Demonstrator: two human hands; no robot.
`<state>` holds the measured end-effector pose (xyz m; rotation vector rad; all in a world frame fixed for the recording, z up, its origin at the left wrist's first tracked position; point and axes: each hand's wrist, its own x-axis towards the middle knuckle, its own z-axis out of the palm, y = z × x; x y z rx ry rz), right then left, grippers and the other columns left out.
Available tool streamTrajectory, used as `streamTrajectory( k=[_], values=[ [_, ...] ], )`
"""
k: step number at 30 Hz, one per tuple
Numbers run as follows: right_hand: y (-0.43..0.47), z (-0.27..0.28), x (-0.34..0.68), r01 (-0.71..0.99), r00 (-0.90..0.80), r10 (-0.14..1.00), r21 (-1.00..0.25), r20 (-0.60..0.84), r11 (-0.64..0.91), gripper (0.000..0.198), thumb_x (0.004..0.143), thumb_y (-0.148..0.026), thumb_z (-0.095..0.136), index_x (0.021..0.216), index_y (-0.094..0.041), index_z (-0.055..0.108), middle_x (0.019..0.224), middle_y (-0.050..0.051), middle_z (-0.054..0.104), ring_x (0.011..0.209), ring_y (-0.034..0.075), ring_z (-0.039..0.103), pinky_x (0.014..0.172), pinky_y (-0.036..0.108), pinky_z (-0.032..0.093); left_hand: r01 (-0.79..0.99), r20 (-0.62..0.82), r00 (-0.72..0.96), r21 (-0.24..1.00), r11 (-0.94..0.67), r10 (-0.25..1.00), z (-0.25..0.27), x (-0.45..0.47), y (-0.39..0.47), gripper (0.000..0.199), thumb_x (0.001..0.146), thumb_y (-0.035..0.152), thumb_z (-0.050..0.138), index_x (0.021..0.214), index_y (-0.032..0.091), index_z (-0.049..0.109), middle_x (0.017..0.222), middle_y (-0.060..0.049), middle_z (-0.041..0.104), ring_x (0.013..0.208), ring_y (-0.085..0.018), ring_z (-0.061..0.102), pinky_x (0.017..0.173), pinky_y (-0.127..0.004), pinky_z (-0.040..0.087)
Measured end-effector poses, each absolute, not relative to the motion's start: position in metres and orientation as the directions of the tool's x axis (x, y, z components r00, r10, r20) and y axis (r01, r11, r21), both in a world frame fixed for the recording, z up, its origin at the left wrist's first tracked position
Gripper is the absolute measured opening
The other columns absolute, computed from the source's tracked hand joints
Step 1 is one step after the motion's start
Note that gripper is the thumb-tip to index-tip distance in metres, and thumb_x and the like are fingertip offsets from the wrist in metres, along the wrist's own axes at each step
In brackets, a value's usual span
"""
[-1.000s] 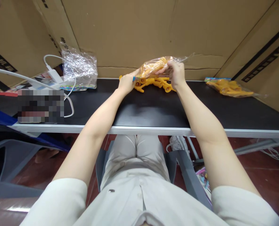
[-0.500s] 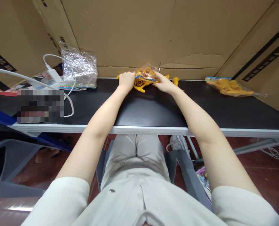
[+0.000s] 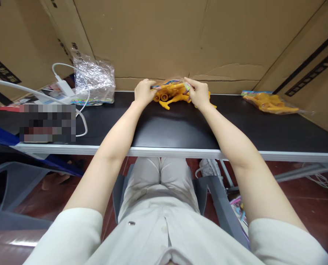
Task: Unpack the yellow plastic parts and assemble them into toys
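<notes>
Between my hands, near the back of the black table (image 3: pixel 177 129), is a clear plastic packet (image 3: pixel 173 87) of yellow toy parts with a coloured card strip. My left hand (image 3: pixel 144 92) is closed on its left end. The fingers of my right hand (image 3: pixel 199 92) pinch its right end, where a bit of printed card shows. Under and in front of the packet lie more yellow plastic pieces (image 3: pixel 165 104), some with round, ring-like ends. My hands and the packet partly hide these pieces, so I cannot tell whether they are loose or bagged.
To the right lies another packet of yellow parts (image 3: pixel 269 102). On the left are clear plastic packaging (image 3: pixel 94 79), a white charger (image 3: pixel 65 88) with cables, and a blurred-out object (image 3: pixel 48 123). A cardboard wall (image 3: pixel 158 40) stands along the back.
The packet has turned flatter, showing its edge. My right hand has closed from spread fingers to a pinch on its right end; my left hand has shifted slightly left.
</notes>
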<state>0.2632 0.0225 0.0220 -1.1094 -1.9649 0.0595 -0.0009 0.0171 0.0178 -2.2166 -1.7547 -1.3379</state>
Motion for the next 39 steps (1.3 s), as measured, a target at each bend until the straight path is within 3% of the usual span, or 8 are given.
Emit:
streamTrajectory(
  k=[4,7,13,17,22,28,35,39],
  values=[
    [0.041,0.014,0.261,0.437,-0.101,0.790,-0.687,0.604,0.581,0.073,0.097,-0.075,0.057,0.144,-0.021,0.071,0.104,0.010,0.081,0.102,0.034,0.081,0.093,0.053,0.065,0.492,0.472,-0.062,0.781,-0.384,0.879,0.008,0.002,0.036,0.030,0.098,0.040,0.069,0.112,0.015,0.077,0.084,-0.008,0.079,0.092,-0.027,0.080,0.095,-0.045,0.063],
    [0.052,0.012,0.261,0.298,-0.078,0.818,-0.769,0.571,0.565,0.075,0.091,-0.078,0.065,0.138,-0.020,0.074,0.103,0.011,0.081,0.102,0.034,0.081,0.090,0.053,0.066,0.285,0.420,-0.048,0.875,-0.391,0.906,0.006,0.009,0.041,0.030,0.102,0.040,0.065,0.102,0.013,0.077,0.080,-0.007,0.078,0.081,-0.023,0.080,0.088,-0.043,0.066],
    [0.050,0.020,0.263,0.193,-0.003,0.780,-0.765,0.625,0.614,0.067,0.084,-0.076,0.073,0.126,-0.025,0.078,0.122,0.011,0.079,0.121,0.036,0.075,0.100,0.056,0.064,0.239,0.641,-0.034,0.750,-0.616,0.767,0.013,0.012,0.043,0.020,0.092,0.031,0.076,0.101,0.015,0.082,0.103,-0.006,0.084,0.116,-0.029,0.077,0.111,-0.048,0.058],
    [0.040,0.026,0.262,0.180,0.013,0.774,-0.763,0.633,0.621,0.067,0.084,-0.080,0.071,0.124,-0.027,0.078,0.125,0.011,0.078,0.130,0.036,0.070,0.102,0.055,0.064,0.196,0.697,-0.004,0.704,-0.683,0.717,0.016,0.010,0.045,0.033,0.087,0.042,0.082,0.106,0.015,0.082,0.113,-0.009,0.083,0.129,-0.032,0.072,0.118,-0.050,0.053],
    [0.037,0.028,0.260,0.170,-0.026,0.813,-0.799,0.582,0.577,0.074,0.084,-0.088,0.064,0.123,-0.026,0.075,0.115,0.013,0.081,0.121,0.035,0.075,0.097,0.052,0.065,0.105,0.558,-0.015,0.826,-0.554,0.830,0.009,0.011,0.042,0.067,0.087,0.058,0.083,0.140,0.019,0.067,0.108,-0.011,0.082,0.115,-0.030,0.079,0.107,-0.047,0.060],
    [0.033,0.032,0.254,0.260,-0.036,0.772,-0.740,0.635,0.620,0.081,0.084,-0.094,0.057,0.125,-0.026,0.075,0.121,0.014,0.079,0.129,0.035,0.071,0.110,0.055,0.058,0.186,0.325,0.040,0.927,-0.327,0.945,0.009,0.017,0.023,0.046,0.102,0.051,0.066,0.132,0.016,0.071,0.108,-0.013,0.083,0.109,-0.029,0.081,0.098,-0.045,0.065],
    [0.007,0.051,0.242,0.369,-0.059,0.778,-0.711,0.625,0.599,0.073,0.095,-0.085,0.048,0.145,-0.034,0.065,0.154,0.006,0.063,0.147,0.028,0.058,0.120,0.044,0.052,0.266,0.612,-0.077,0.774,-0.575,0.787,0.023,0.025,0.022,0.030,0.099,0.040,0.069,0.115,0.018,0.081,0.128,-0.010,0.081,0.136,-0.028,0.069,0.117,-0.046,0.055],
    [-0.018,0.066,0.233,0.438,-0.134,0.807,-0.696,0.575,0.569,0.069,0.099,-0.076,0.047,0.162,-0.045,0.045,0.168,-0.005,0.047,0.158,0.025,0.044,0.121,0.044,0.051,0.312,0.691,-0.080,0.702,-0.641,0.718,0.032,0.023,0.023,0.036,0.099,0.045,0.067,0.125,0.021,0.076,0.133,-0.010,0.078,0.145,-0.028,0.061,0.126,-0.048,0.045]
  ],
)
